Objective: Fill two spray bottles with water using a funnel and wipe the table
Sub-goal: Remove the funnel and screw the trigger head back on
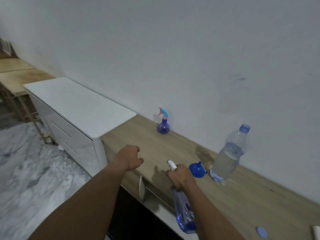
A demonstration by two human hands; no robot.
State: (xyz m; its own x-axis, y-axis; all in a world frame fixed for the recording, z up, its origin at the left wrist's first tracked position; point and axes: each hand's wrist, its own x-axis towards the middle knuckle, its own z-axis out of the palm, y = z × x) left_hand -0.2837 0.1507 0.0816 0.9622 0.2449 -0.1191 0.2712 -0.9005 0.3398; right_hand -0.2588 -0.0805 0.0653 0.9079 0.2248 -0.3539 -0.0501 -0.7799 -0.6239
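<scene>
My right hand grips the neck of a tall clear-blue spray bottle with a white nozzle, held in the air over the front edge of the wooden table. My left hand hovers over the table's left part with fingers loosely curled and holds nothing. A blue funnel lies on the table just right of my right hand. Beside the funnel stands an uncapped clear water bottle, partly full. A small round purple spray bottle with a blue and pink trigger stands by the wall.
A blue bottle cap lies near the table's front right. A white object shows at the right frame edge. A white cabinet adjoins the table on the left, with a wooden bench behind it. A marble-patterned floor lies below.
</scene>
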